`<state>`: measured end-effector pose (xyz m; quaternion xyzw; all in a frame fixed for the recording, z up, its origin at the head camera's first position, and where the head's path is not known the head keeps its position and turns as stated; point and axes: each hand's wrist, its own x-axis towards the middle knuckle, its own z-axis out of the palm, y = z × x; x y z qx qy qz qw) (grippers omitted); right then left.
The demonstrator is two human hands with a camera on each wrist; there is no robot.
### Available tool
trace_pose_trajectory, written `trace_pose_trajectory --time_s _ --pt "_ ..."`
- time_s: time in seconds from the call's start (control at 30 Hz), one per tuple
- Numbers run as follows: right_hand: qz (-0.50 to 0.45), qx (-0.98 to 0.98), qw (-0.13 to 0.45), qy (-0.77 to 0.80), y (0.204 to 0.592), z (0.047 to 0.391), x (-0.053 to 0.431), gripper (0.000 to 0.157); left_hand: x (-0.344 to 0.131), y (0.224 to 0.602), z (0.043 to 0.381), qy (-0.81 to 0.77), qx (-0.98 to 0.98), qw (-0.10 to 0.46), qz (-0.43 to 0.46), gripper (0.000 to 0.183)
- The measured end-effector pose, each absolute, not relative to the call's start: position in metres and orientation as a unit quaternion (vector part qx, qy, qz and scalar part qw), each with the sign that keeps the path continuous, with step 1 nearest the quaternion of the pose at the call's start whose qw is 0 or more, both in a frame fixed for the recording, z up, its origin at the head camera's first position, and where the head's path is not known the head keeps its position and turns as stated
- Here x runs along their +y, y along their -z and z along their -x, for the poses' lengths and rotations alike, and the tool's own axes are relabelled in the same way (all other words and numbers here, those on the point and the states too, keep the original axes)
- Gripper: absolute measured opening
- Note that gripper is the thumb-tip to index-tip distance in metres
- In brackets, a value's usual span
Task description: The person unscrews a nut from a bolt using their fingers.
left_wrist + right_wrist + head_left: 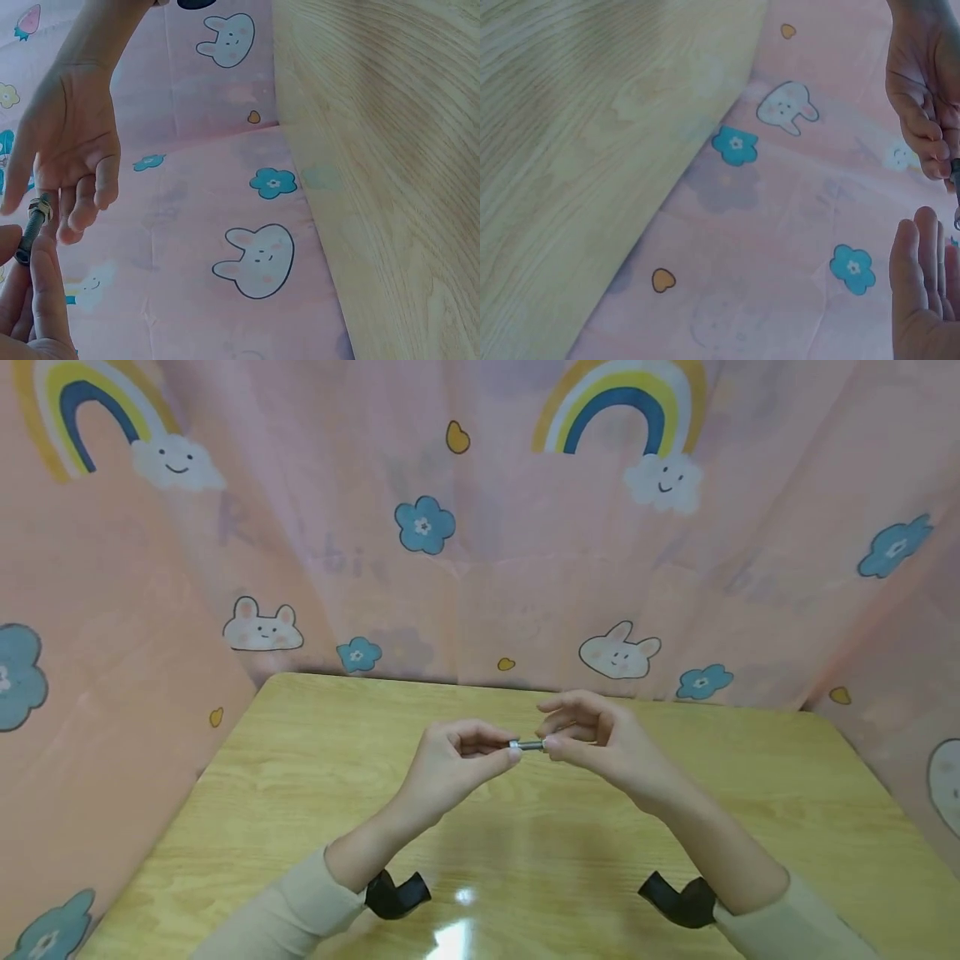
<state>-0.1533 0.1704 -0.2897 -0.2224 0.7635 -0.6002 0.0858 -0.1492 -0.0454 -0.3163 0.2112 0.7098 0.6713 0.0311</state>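
Note:
A small metal bolt lies nearly level between my two hands above the table. My left hand pinches its head end between thumb and fingers. In the left wrist view a nut sits on the bolt's threaded shank near the far end. My right hand is at that end, its fingers extended and spread. The right thumb stands apart from the nut in the left wrist view, while a finger lies right behind it. Only part of the bolt shows at the right wrist view's edge.
Below the hands is a wood-grain table with light glare near its front. A pink cloth printed with rainbows, rabbits and flowers hangs behind and beside it. Black straps or mounts are at both wrists, next to the light sleeves.

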Motion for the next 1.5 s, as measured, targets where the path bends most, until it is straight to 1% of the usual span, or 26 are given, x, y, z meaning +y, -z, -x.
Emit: trace_pose_trajectory --time_s 0.13,0.27,0.4,0.63,0.77,0.97,1.03,1.13,1.2,1.37,1.5 --pt "0.196 0.766 0.086 0.606 0.2911 0.1526 0.1682 0.027 -0.0456 0.3161 0.1500 -0.667 0.711 0.032 -0.219 0.018" --pt "0.204 0.765 0.072 0.607 0.2937 0.1514 0.1682 0.018 -0.0473 0.3174 0.1507 -0.671 0.708 0.029 -0.218 0.019" --pt "0.207 0.764 0.066 0.607 0.2964 0.1517 0.1699 0.024 -0.0479 0.3184 0.1522 -0.676 0.704 0.027 -0.215 0.018" --pt "0.214 0.764 0.076 0.603 0.2944 0.1510 0.1673 0.020 -0.0454 0.3184 0.1520 -0.666 0.711 0.033 -0.225 0.018" --pt "0.224 0.767 0.063 0.598 0.2927 0.1497 0.1684 0.025 -0.0446 0.3167 0.1523 -0.663 0.714 0.032 -0.223 0.017" --pt "0.224 0.759 0.086 0.605 0.2955 0.1507 0.1695 0.019 -0.0439 0.3172 0.1525 -0.662 0.713 0.031 -0.229 0.017" --pt "0.234 0.756 0.083 0.606 0.2966 0.1504 0.1709 0.017 -0.0438 0.3176 0.1521 -0.661 0.714 0.034 -0.228 0.017" --pt "0.240 0.765 0.071 0.593 0.2961 0.1502 0.1724 0.020 -0.0441 0.3170 0.1515 -0.661 0.716 0.039 -0.224 0.018" --pt "0.236 0.770 0.074 0.588 0.2957 0.1509 0.1724 0.022 -0.0441 0.3165 0.1513 -0.659 0.718 0.039 -0.220 0.018" --pt "0.234 0.760 0.092 0.599 0.2961 0.1512 0.1709 0.018 -0.0446 0.3166 0.1513 -0.661 0.716 0.038 -0.224 0.017" --pt "0.259 0.758 0.067 0.595 0.2967 0.1516 0.1718 0.030 -0.0421 0.3182 0.1520 -0.661 0.715 0.035 -0.225 0.017"
